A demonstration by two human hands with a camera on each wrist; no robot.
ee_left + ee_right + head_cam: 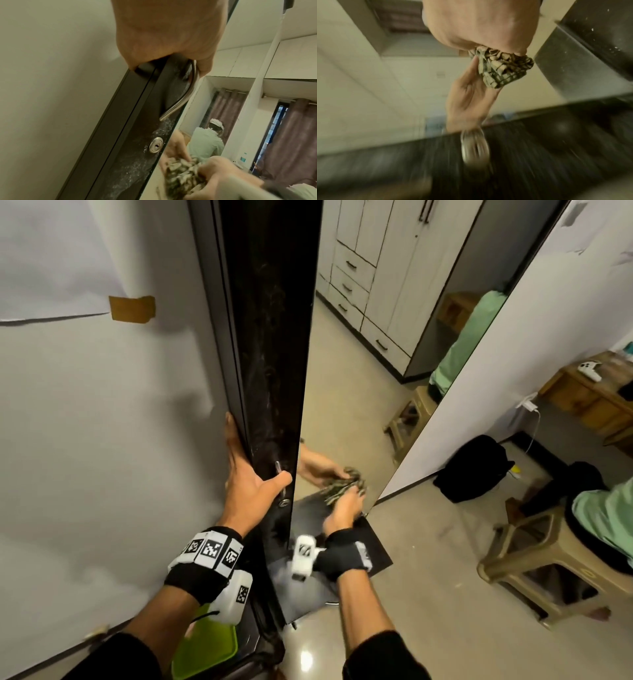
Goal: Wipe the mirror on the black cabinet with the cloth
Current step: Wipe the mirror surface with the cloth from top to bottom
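The left hand (253, 487) grips the black cabinet (270, 344) door edge at nine o'clock of the right hand (344, 510), which clutches the cloth (342, 486) against the mirror (376, 354); hard wiping could swing the door.

Two hands are showing, the left hand (251, 486) and right hand (344, 508), along with one cloth (337, 484), one mirror (370, 354), one black cabinet (270, 344) and two stools (534, 563).
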